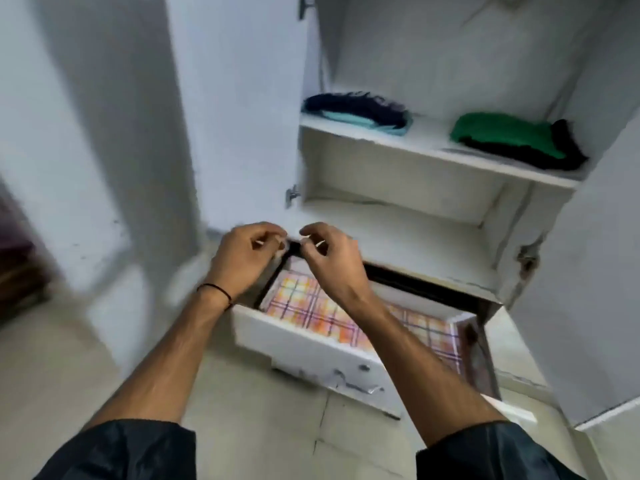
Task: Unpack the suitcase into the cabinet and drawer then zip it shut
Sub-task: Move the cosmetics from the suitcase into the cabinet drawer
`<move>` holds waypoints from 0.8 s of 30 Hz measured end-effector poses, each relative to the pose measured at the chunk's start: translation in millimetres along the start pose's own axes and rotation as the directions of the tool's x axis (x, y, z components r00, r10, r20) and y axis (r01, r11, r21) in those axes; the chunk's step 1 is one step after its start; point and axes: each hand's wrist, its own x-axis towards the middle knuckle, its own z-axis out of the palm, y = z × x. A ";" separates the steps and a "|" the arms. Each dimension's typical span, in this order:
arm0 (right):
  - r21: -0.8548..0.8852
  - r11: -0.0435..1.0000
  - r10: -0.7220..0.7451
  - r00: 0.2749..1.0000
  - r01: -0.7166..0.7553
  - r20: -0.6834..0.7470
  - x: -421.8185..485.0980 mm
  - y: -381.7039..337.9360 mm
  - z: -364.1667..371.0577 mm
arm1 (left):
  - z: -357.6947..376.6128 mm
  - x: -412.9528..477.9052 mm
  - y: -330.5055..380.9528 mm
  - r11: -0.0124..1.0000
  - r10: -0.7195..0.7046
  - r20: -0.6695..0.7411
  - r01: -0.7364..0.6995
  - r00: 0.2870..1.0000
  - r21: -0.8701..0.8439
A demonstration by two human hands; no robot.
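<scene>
The white cabinet (415,147) stands open in front of me. Its drawer (311,348) is pulled out, and a folded orange and purple plaid cloth (311,306) lies flat inside. Over the drawer's back left corner, my left hand (242,258) and my right hand (332,258) hover close together. The fingers of both are loosely curled and I see nothing held in them. A folded dark blue and teal pile (356,112) sits on the upper shelf at the left, and a green and black pile (512,140) at the right. The suitcase is out of view.
The cabinet's left door (242,98) and right door (588,271) swing outward on either side of me. A lower shelf (398,230) lies just above the drawer. The drawer front carries a metal handle (356,384). Pale floor tiles (242,427) run beneath.
</scene>
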 end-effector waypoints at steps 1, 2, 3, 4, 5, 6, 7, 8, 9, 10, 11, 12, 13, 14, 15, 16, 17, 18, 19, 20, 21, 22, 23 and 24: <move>0.032 0.999 -0.010 0.998 0.008 0.068 -17.3 -15.6 28.5 | -27.6 -33.4 -17.6 0.998 -0.058 -0.024 0.059 0.998 0.012; 0.069 0.997 -0.024 0.991 0.015 0.135 -35.0 -33.4 57.3 | -55.6 -68.9 -33.2 0.993 -0.112 -0.056 0.114 0.992 0.028; 0.109 0.994 -0.039 0.981 0.018 0.188 -51.2 -49.4 81.3 | -79.4 -99.3 -45.6 0.985 -0.161 -0.078 0.165 0.984 0.045; 0.161 0.987 -0.048 0.963 0.005 0.267 -71.8 -70.5 111.2 | -109.3 -136.0 -58.3 0.969 -0.232 -0.116 0.240 0.966 0.059; 0.216 0.976 -0.055 0.932 -0.025 0.358 -91.8 -90.0 141.0 | -138.7 -173.8 -68.7 0.951 -0.290 -0.158 0.303 0.944 0.067; 0.255 0.965 -0.061 0.891 -0.064 0.451 -109.0 -107.4 166.1 | -164.1 -204.9 -78.3 0.934 -0.332 -0.209 0.352 0.920 0.063; 0.295 0.950 -0.085 0.825 -0.102 0.558 -133.8 -135.0 199.4 | -199.7 -245.1 -89.3 0.908 -0.379 -0.290 0.413 0.879 0.064; 0.322 0.937 -0.113 0.758 -0.133 0.642 -157.8 -160.3 228.8 | -231.8 -283.1 -98.1 0.885 -0.404 -0.355 0.459 0.843 0.082; 0.346 0.923 -0.115 0.735 -0.171 0.668 -165.6 -167.8 238.8 | -242.8 -298.1 -101.9 0.878 -0.410 -0.374 0.471 0.832 0.087; 0.369 0.910 -0.127 0.721 -0.189 0.681 -169.7 -174.1 247.5 | -251.4 -308.2 -104.7 0.870 -0.420 -0.396 0.487 0.817 0.081; 0.398 0.896 -0.169 0.674 -0.200 0.719 -186.0 -196.2 269.5 | -275.4 -335.7 -109.4 0.845 -0.444 -0.449 0.529 0.775 0.077; 0.405 0.889 -0.198 0.619 -0.213 0.760 -202.6 -219.8 292.4 | -299.3 -362.9 -112.5 0.821 -0.462 -0.509 0.567 0.726 0.064; 0.412 0.886 -0.230 0.571 -0.212 0.788 -212.5 -236.4 311.5 | -315.6 -379.9 -115.3 0.804 -0.475 -0.558 0.593 0.681 0.038; 0.417 0.886 -0.273 0.500 -0.202 0.822 -228.9 -259.3 334.7 | -336.4 -404.9 -117.5 0.784 -0.492 -0.611 0.621 0.621 0.001; 0.413 0.889 -0.300 0.430 -0.198 0.852 -244.8 -282.1 356.7 | -356.2 -429.6 -122.5 0.764 -0.508 -0.650 0.644 0.565 -0.037; 0.410 0.892 -0.322 0.370 -0.188 0.871 -256.5 -303.5 378.5 | -374.1 -449.5 -127.7 0.744 -0.522 -0.679 0.665 0.517 -0.066; 0.413 0.892 -0.344 0.316 -0.185 0.884 -268.3 -324.0 401.5 | -391.3 -468.1 -130.9 0.724 -0.531 -0.704 0.684 0.472 -0.088; 0.420 0.889 -0.364 0.277 -0.182 0.890 -276.7 -340.2 419.9 | -405.2 -482.0 -134.5 0.708 -0.537 -0.723 0.698 0.434 -0.107; 0.426 0.887 -0.382 0.234 -0.179 0.894 -286.4 -359.8 442.4 | -423.3 -498.0 -142.4 0.696 -0.535 -0.748 0.707 0.393 -0.126; 0.429 0.886 -0.395 0.194 -0.176 0.898 -296.0 -378.6 464.1 | -440.9 -512.6 -149.7 0.683 -0.533 -0.768 0.716 0.355 -0.143; 0.433 0.884 -0.409 0.158 -0.175 0.899 -304.7 -395.4 488.1 | -458.7 -526.3 -159.6 0.670 -0.536 -0.783 0.723 0.316 -0.167; 0.435 0.883 -0.418 0.124 -0.174 0.900 -313.0 -412.6 512.2 | -477.0 -539.5 -169.9 0.653 -0.541 -0.795 0.733 0.275 -0.191; 0.433 0.884 -0.421 0.103 -0.178 0.901 -319.9 -427.3 531.6 | -492.1 -550.1 -178.1 0.640 -0.547 -0.801 0.739 0.242 -0.213; 0.423 0.887 -0.416 0.078 -0.185 0.906 -326.1 -445.3 554.1 | -510.7 -559.8 -186.5 0.622 -0.558 -0.805 0.744 0.201 -0.246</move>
